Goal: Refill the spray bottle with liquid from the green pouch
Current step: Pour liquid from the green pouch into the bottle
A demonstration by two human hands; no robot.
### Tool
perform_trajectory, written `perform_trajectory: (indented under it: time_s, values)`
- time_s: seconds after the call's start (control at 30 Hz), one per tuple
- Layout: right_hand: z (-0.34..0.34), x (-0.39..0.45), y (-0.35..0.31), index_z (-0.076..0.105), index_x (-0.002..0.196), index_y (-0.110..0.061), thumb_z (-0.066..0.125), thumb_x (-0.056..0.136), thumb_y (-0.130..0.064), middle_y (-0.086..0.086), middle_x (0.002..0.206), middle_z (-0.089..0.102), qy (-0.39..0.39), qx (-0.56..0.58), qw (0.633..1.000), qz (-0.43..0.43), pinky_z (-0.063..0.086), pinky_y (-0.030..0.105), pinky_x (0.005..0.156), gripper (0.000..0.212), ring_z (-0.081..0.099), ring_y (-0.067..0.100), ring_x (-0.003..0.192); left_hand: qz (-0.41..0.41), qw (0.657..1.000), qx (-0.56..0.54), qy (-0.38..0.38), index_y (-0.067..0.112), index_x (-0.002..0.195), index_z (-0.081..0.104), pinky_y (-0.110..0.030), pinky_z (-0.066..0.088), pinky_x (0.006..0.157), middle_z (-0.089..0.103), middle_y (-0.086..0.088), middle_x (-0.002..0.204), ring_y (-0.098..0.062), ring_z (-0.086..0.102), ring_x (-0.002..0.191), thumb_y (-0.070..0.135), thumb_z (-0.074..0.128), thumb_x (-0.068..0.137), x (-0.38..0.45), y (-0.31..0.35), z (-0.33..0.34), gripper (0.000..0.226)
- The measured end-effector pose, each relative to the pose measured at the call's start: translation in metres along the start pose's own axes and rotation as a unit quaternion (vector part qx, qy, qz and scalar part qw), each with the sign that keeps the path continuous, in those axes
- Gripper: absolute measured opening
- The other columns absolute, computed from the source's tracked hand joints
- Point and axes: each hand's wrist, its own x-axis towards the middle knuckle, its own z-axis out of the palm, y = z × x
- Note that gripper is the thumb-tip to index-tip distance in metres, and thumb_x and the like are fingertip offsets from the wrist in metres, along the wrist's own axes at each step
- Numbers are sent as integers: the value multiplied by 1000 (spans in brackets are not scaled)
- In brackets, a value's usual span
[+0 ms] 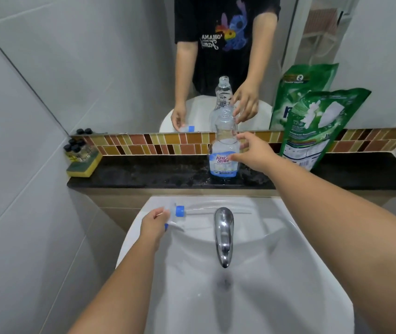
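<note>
The white sink [276,273] fills the near part of my view, its bottom edge cut off by the frame, with the chrome tap [223,235] pointing toward me at its middle. Beyond it runs the dark stone ledge [144,174], and above that a mirror [119,68] showing my torso and arms; my head is cut off at the top.

At the far right of the ledge the green pouch [317,131] stands upright, leaning against the mirror, its print too small to read. Near the middle of the ledge stands the spray bottle [224,150], clear, upright, its neck open with no top on it. Whether any liquid is inside is hard to make out.

My right hand [255,153] reaches to the bottle's right side, fingers spread loosely, fingertips touching its label.

My left hand [154,224] is over the sink's far left rim, closed around the spray head [179,212]; its blue collar and thin tube stick out to the right, the trigger mostly hidden by my fingers.

At the far left corner of the ledge, small black-capped bottles [76,150] sit on a yellow sponge [85,168].
</note>
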Motion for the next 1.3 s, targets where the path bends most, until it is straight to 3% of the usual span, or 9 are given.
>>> perform_trajectory:
  time_s: [0.07, 0.17, 0.33, 0.43, 0.77, 0.9, 1.0, 1.2, 1.3]
  values:
    - [1, 0, 0, 46, 133, -27, 82, 73, -33, -5, 110, 54, 2, 6, 1000, 0, 42, 25, 66, 70, 56, 14, 94, -10, 1000, 2, -2, 15, 119, 62, -39, 50, 90, 62, -1, 100, -17, 58, 81, 24, 63, 92, -1, -9, 11, 28]
    - [1, 0, 0, 47, 131, -28, 82, 73, -33, -6, 108, 55, 3, 11, 1000, 1, 40, 20, 60, 67, 56, 12, 91, -15, 1000, 9, 8, 16, 111, 62, -35, 51, 82, 61, -1, 96, -19, 58, 83, 22, 61, 93, -3, -15, 22, 19]
    - [2, 0, 4, 47, 131, -30, 81, 74, -36, -8, 105, 53, 7, 11, 1000, 3, 39, 19, 59, 67, 55, 13, 92, 23, 994, 109, 20, 19, 101, 66, -30, 45, 75, 68, -3, 97, -22, 61, 87, 26, 62, 88, -1, -12, 32, 15]
    - [3, 0, 6, 45, 134, -30, 81, 74, -38, -6, 109, 54, 12, 5, 1000, 3, 41, 20, 61, 70, 55, 15, 95, 28, 985, 163, 40, 18, 111, 66, -27, 44, 79, 66, -1, 103, -20, 59, 92, 29, 64, 88, 1, -12, 36, 25]
    - [6, -2, 6, 46, 133, -31, 80, 76, -34, -6, 110, 57, 19, 12, 1000, 14, 40, 21, 57, 66, 56, 14, 93, 36, 968, 243, 41, 27, 102, 63, -29, 50, 69, 67, 2, 79, -18, 63, 75, 37, 68, 86, -3, -10, 36, 19]
    - [6, -9, 4, 44, 136, -32, 80, 75, -34, -7, 111, 57, 32, 27, 999, 16, 42, 25, 64, 70, 55, 15, 97, 90, 966, 237, 54, 28, 103, 62, -42, 49, 88, 66, 3, 82, -18, 61, 80, 37, 65, 90, -15, 10, 29, 17]
    - [-3, -18, 3, 43, 136, -35, 82, 73, -37, -8, 113, 57, 53, 33, 998, 7, 41, 29, 76, 74, 54, 14, 100, 174, 960, 209, 61, 29, 105, 62, -46, 50, 89, 68, 3, 90, -15, 61, 83, 37, 65, 90, -28, 41, 25, 17]
    - [-37, -48, 18, 56, 117, -35, 75, 80, -30, -12, 98, 63, 154, 71, 986, -10, 44, 25, 76, 42, 57, 9, 88, 334, 931, 148, -18, 31, 107, 64, -24, 50, 69, 66, 15, 83, -5, 62, 81, 32, 69, 88, -46, 119, 34, 19]
    - [-53, -62, 37, 62, 108, -32, 68, 86, -25, -11, 93, 65, 218, 97, 971, 36, 44, 21, 66, 24, 58, 5, 80, 349, 924, 142, -72, 37, 112, 60, -19, 46, 73, 64, 20, 96, 3, 58, 90, 34, 71, 86, -47, 148, 48, 29]
